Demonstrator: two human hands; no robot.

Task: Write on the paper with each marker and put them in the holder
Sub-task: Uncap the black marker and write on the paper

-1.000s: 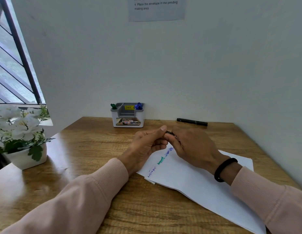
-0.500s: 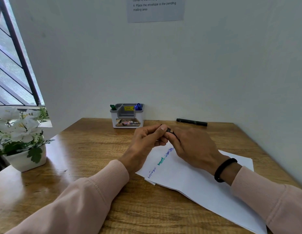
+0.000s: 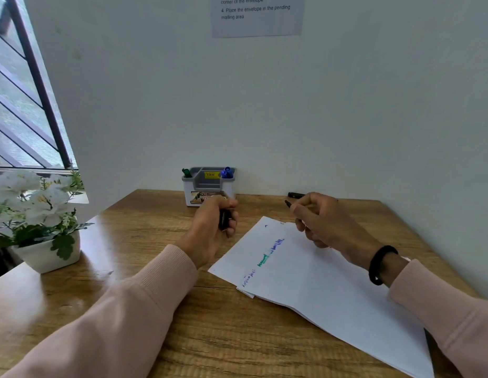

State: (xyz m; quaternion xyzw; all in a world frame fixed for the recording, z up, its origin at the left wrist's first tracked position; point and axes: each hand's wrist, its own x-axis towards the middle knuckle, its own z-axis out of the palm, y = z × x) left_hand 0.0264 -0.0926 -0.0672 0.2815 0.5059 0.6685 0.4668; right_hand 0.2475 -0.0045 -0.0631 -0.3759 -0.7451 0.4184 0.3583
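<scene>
My left hand (image 3: 212,227) is closed around a black marker cap (image 3: 224,219), left of the white paper (image 3: 319,285). My right hand (image 3: 327,222) holds the uncapped black marker (image 3: 289,204) above the paper's far corner, tip pointing up and left. The paper carries purple, green and blue writing along its left edge. The grey-and-white holder (image 3: 208,186) stands against the wall with a green marker (image 3: 186,172) in its left slot and blue markers (image 3: 226,172) in its right slot. Another black marker (image 3: 295,195) lies by the wall, partly hidden behind my right hand.
A white pot of white flowers (image 3: 38,222) sits at the left of the wooden desk (image 3: 144,268). A window with bars is at far left. A printed notice (image 3: 256,15) hangs on the wall above.
My hands were joined over the paper on the capped marker. They have pulled apart: the left went left with the cap, the right went right with the marker.
</scene>
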